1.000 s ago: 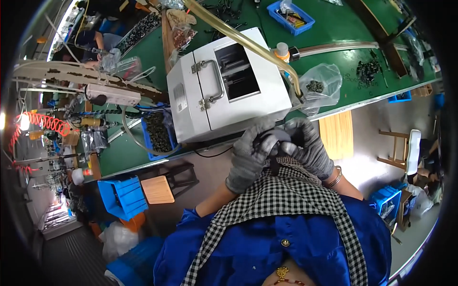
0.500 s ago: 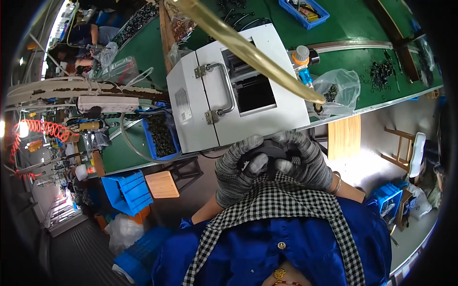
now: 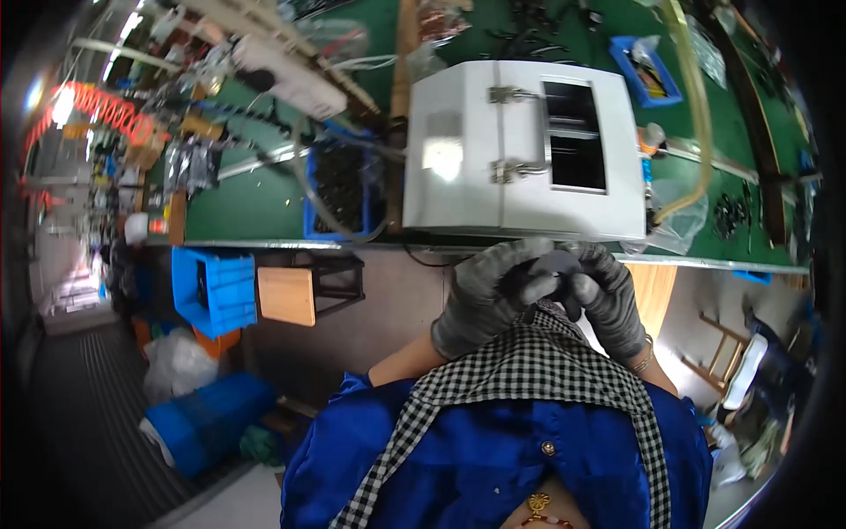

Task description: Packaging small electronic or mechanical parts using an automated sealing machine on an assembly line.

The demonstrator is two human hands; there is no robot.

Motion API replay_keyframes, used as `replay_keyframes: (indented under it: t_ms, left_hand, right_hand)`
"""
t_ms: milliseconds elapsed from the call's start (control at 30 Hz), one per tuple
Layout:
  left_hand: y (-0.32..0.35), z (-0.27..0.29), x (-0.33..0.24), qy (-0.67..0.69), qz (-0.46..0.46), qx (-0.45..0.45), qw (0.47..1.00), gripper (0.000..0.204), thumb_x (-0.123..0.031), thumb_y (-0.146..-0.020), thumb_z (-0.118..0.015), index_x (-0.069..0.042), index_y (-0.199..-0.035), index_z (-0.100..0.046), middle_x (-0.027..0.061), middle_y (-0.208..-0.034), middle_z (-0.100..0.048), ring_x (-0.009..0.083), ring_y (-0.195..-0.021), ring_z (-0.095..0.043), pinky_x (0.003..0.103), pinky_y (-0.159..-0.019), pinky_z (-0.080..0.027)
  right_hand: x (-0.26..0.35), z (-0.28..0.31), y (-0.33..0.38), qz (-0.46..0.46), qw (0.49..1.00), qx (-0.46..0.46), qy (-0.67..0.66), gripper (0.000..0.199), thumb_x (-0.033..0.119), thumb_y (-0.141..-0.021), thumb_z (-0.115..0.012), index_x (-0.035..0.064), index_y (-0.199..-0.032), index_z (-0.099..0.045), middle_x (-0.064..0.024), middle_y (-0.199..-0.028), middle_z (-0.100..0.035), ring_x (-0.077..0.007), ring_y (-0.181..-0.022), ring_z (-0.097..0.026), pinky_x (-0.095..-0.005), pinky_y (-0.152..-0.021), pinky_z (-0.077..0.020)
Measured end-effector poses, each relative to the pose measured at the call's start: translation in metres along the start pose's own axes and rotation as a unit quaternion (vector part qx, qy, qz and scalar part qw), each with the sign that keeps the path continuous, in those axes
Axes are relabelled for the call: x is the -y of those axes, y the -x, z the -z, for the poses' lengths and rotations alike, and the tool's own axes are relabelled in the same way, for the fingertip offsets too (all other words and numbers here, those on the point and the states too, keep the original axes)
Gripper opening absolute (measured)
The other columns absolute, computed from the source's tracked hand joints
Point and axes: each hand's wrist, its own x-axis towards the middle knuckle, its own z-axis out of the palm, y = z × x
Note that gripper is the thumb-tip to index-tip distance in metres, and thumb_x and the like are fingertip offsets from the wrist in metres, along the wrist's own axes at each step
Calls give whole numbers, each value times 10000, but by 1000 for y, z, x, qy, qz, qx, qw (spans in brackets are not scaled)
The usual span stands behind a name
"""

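A small dark part (image 3: 555, 263) is held by both gloved hands, left hand (image 3: 489, 295) and right hand (image 3: 608, 300), just below the white box (image 3: 520, 159); each grip is closed on it.

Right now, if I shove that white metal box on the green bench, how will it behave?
The white box looks rigid, boxy and probably heavy, so likely to slide, not tip. Its latches and dark window suggest a hinged lid that could rattle.

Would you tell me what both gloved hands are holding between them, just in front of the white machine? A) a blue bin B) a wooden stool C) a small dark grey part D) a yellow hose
C: the left hand and right hand, in grey gloves, close around a small dark grey part near the white machine.
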Motion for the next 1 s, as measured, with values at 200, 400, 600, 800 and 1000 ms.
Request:
replay_keyframes:
  t_ms: [200, 400, 600, 800, 1000]
  left_hand:
    - [29, 40, 4, 43, 52, 39, 997, 365, -109, -800, -737, -34, -1137, -618, 67, -1032, -648, 149, -912, -630, 271, -805, -520]
    - [30, 56, 19, -84, 30, 103, 991, 265, -136, -796, -739, -25, -1015, -639, 67, -903, -650, 147, -849, -621, 286, -728, -516]
    - [32, 34, 44, -90, 31, 154, 983, 197, -160, -793, -735, -29, -895, -628, 33, -762, -621, 124, -735, -595, 274, -658, -487]
    - [32, 2, 48, -16, 87, 229, 969, 238, -221, -808, -725, -22, -873, -611, 73, -721, -613, 145, -630, -567, 304, -616, -480]
    - [33, -31, 54, -13, 79, 226, 971, 255, -255, -836, -696, -21, -861, -599, 58, -690, -600, 123, -625, -549, 310, -606, -476]
  right_hand:
    - [-33, -13, -6, -167, 979, 60, -99, 327, 305, -903, -609, 34, -1080, -567, -26, -728, -573, -63, -564, -482, -176, -494, -385]
    - [-72, -31, 1, -266, 924, -19, -274, 354, 372, -907, -597, 45, -1041, -581, -3, -726, -540, -52, -557, -459, -169, -472, -370]
    - [-71, -26, 21, -218, 937, -13, -271, 348, 323, -920, -594, 29, -1105, -572, -23, -759, -577, -61, -561, -473, -177, -477, -391]
    - [-119, 49, 81, -51, 946, -317, -41, 353, 304, -921, -596, -10, -1083, -580, -56, -727, -600, -87, -548, -502, -209, -472, -401]
    - [-123, 93, 106, -33, 948, -315, 32, 442, 388, -919, -578, -17, -1094, -598, -75, -822, -667, -126, -692, -626, -238, -624, -496]
